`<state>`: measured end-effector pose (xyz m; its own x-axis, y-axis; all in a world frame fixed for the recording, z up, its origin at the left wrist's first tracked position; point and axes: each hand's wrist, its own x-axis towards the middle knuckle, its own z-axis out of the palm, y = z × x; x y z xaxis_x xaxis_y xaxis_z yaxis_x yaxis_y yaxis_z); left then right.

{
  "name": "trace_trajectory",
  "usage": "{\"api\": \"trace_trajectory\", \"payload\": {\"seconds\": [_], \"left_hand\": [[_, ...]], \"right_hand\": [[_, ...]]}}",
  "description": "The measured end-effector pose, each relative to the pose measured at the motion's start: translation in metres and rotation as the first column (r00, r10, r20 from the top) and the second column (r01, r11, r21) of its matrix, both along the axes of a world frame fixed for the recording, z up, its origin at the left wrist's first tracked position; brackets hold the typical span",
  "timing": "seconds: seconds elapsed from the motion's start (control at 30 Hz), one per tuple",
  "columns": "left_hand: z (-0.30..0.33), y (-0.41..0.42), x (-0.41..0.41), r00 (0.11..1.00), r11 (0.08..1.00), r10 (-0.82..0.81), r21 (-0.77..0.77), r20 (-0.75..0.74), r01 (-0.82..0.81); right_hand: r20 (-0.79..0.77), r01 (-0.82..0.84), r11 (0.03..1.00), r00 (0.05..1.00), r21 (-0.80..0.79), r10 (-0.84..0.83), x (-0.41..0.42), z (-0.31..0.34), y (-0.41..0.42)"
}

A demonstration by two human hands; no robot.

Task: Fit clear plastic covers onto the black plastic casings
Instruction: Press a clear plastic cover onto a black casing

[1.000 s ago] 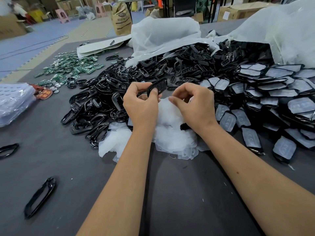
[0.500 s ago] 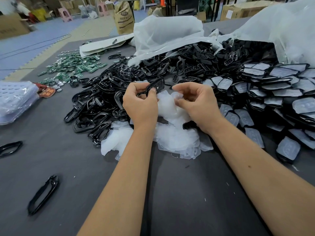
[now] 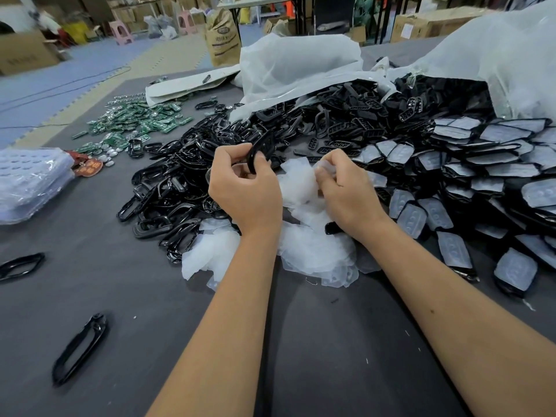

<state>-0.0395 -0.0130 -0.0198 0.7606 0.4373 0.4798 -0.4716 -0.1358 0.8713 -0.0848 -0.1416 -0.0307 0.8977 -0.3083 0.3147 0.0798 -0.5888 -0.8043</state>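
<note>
Our two forearms cover the near-middle of the tabletop (image 3: 301,341), and the heap of clear covers (image 3: 313,245) is partly hidden under our wrists, so we can't count them or pick out single ones — they blur into one milky pile. Our left hand (image 3: 245,194) pinches one black casing (image 3: 261,152) between thumb and curled fingers; it's held up off the heap, with its long axis tilted from near-left to far-right, and its lower end is hidden behind our fingers. Our right hand (image 3: 346,195) has its fingertips pressed together on a clear cover (image 3: 323,167) at the top of the heap; that cover's outline is too see-through to make out which way it points. The two hands are near each other but not touching.

Left of the heap lies a tangle of black frames (image 3: 168,188), far behind it more loose black parts spill from a white plastic bag (image 3: 301,64). On the right, rows of finished casings with covers on (image 3: 481,164) overlap each other and run off the right edge. Green circuit boards (image 3: 135,121) sit far left, and a clear blister tray stack (image 3: 27,182) is cut off at the left edge. Bare grey tabletop opens up near us and to the near left, with just two single black frames (image 3: 79,349) lying there.
</note>
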Motion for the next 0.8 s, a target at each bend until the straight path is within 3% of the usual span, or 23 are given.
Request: {"api": "trace_trajectory", "payload": {"seconds": [0.17, 0.3, 0.4, 0.53, 0.7, 0.8], "left_hand": [[0.004, -0.007, -0.004, 0.986, 0.985, -0.168, -0.023, 0.009, 0.168], [0.004, -0.008, -0.004, 0.962, 0.959, -0.271, 0.073, -0.026, 0.272], [-0.001, 0.000, 0.003, 0.967, 0.954, -0.229, 0.169, -0.115, 0.246], [-0.007, 0.009, 0.011, 0.932, 0.974, -0.203, 0.037, -0.299, 0.224], [0.000, 0.012, 0.011, 0.952, 0.981, -0.190, -0.090, -0.239, 0.173], [0.003, 0.010, 0.009, 0.948, 0.965, -0.250, -0.128, -0.197, 0.228]], "right_hand": [[-0.003, -0.127, 0.979, 0.992, -0.158, 0.128, -0.003, 0.000, 0.003], [0.025, -0.123, 0.960, 0.991, -0.253, 0.133, -0.003, -0.001, 0.005], [0.085, -0.069, 0.993, 0.993, -0.101, 0.078, -0.002, -0.001, 0.003], [0.167, -0.141, 0.960, 0.981, 0.244, 0.102, -0.003, -0.002, 0.000], [0.185, -0.142, 0.945, 0.979, 0.295, 0.089, 0.000, -0.005, -0.006], [0.210, -0.137, 0.902, 0.976, 0.410, 0.053, 0.001, -0.005, -0.009]]}}
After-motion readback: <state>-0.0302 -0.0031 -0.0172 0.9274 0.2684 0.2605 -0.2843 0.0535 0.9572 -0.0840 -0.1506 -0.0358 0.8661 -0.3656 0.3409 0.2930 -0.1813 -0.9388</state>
